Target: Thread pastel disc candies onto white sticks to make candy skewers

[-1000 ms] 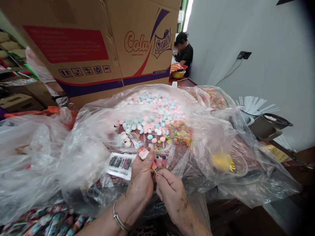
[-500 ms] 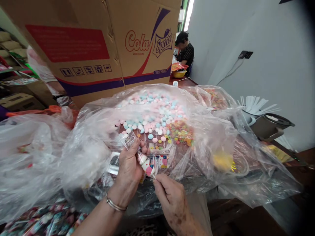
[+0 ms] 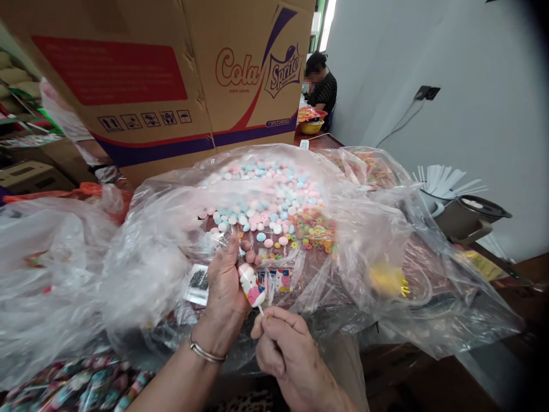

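Observation:
A wrapped lollipop [image 3: 252, 286] in a clear wrapper with a colourful print slants between my two hands. My left hand [image 3: 227, 277] is closed around its upper end, and a clear packet [image 3: 225, 243] with small dark print pokes out above the thumb. The fingers of my right hand [image 3: 285, 340] pinch the white stick at the lower end. Just behind the lollipop lies a printed wrapper [image 3: 281, 280] on the table. A small packet of dark bits [image 3: 198, 283] rests left of my left hand. Pastel round candies [image 3: 274, 194] and ring-shaped candies [image 3: 315, 229] are spread beyond.
A large cardboard box [image 3: 150, 74] stands behind the candies. Loose clear plastic bags [image 3: 146, 286] cover both sides. White sticks [image 3: 446, 180] stand in a mug near a dark lidded jug [image 3: 472, 214]. Another person [image 3: 323, 83] sits at the far end. Wrapped candies [image 3: 81, 383] lie lower left.
My right hand has shifted slightly left and its fingers have curled more around the stick. The lollipop has turned more upright, and the packet above my left thumb is less visible.

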Demonstrator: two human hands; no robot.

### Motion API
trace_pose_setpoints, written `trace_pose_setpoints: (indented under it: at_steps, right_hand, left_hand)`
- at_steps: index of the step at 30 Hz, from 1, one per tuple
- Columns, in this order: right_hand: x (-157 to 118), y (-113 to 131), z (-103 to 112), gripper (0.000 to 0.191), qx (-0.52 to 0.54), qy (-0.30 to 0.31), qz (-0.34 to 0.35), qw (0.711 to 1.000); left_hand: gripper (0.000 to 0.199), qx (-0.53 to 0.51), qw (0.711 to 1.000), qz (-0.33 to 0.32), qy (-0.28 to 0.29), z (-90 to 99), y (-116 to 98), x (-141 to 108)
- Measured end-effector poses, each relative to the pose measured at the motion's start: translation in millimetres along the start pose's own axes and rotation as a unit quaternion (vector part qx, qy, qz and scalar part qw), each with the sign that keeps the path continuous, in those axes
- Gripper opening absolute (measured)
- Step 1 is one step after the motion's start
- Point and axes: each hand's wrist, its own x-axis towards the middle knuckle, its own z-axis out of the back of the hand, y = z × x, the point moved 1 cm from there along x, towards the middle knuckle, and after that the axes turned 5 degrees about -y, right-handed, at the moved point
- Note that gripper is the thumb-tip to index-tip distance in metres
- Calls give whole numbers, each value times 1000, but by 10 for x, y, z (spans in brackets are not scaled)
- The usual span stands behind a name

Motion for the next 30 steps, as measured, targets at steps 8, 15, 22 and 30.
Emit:
trace_pose_setpoints:
  at_steps: [8, 15, 22, 30]
  right_hand:
    - [153, 58, 93, 30, -454, -122, 307, 827]
    - [55, 125, 196, 29, -552, -110, 416, 714]
    - [23, 52, 147, 26, -601, -179, 555, 547]
    - [15, 14, 39, 27, -326, -39, 151, 932]
  left_hand:
    - [47, 64, 996, 30, 46, 38, 141, -229]
    - [45, 43, 998, 15, 33, 19, 84, -95]
    - [37, 13, 999, 39, 6, -10, 8, 27]
    - [36, -32, 994, 80, 67, 36, 0, -13]
